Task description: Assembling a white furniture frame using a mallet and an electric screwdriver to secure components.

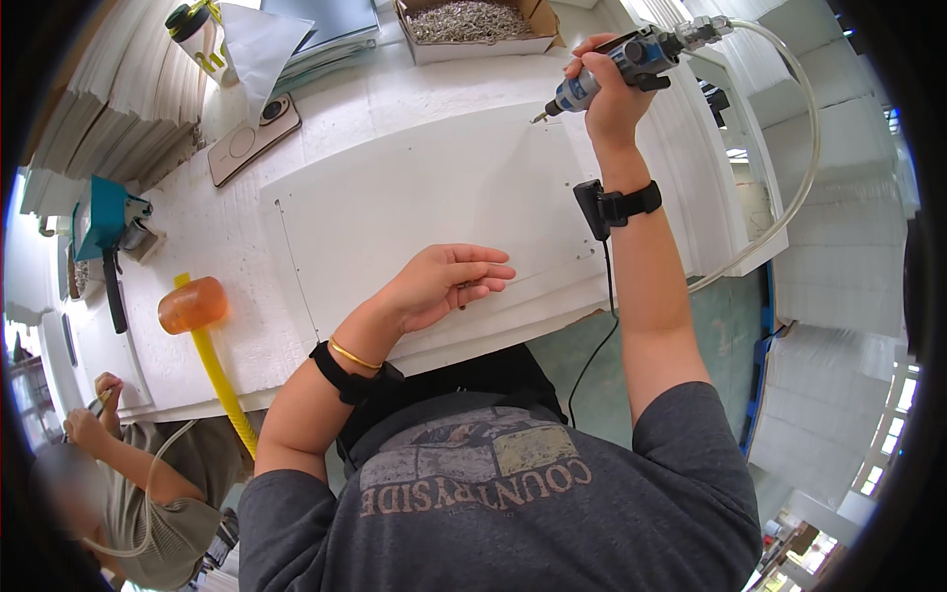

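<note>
Where uncovered, the driver is blue-grey.

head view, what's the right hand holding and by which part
The right hand holds a power tool by its mid-body, between bit and hose.

This white worktable bears a flat white panel; left, a yellow-handled orange mallet; far, an open cardboard box
</note>
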{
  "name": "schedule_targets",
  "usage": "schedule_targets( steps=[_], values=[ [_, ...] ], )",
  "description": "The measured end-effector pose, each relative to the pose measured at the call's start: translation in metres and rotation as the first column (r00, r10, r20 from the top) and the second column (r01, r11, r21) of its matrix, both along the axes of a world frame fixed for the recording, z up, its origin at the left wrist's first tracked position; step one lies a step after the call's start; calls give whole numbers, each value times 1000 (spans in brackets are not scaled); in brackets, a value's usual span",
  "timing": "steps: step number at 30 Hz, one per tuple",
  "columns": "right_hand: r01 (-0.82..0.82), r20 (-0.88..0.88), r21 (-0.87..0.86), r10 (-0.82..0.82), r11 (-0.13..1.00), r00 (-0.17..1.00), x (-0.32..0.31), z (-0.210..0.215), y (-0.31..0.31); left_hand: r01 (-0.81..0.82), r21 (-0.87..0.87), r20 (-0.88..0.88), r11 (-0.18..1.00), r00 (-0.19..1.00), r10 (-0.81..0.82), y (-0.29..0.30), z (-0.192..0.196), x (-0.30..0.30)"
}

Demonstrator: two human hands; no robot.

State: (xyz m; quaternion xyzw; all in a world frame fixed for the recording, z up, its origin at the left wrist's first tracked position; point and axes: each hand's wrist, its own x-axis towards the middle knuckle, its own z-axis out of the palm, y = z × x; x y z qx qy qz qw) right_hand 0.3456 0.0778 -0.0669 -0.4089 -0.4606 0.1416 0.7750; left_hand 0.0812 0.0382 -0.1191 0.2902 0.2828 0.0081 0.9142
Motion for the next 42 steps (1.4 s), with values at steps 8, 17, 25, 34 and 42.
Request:
schedule_targets(
  steps=[8,17,25,34,42],
  values=[
    [-6,50,-12,6,1000,999,6,-3,3,-43,-36,20,998,999,44,-1,-4,0],
    [-29,13,-19,30,999,999,3,-3,8,-106,-91,31,990,994,109,-1,-4,1],
    [-38,46,-59,40,998,998,0,-4,12,-126,-116,64,985,989,134,0,-6,2],
    [-74,88,-91,82,993,993,-4,-6,17,-84,-107,64,991,994,91,0,-2,3],
    [-16,121,-104,28,994,992,-7,-7,17,-71,-80,51,994,996,75,-2,-2,0]
  ],
)
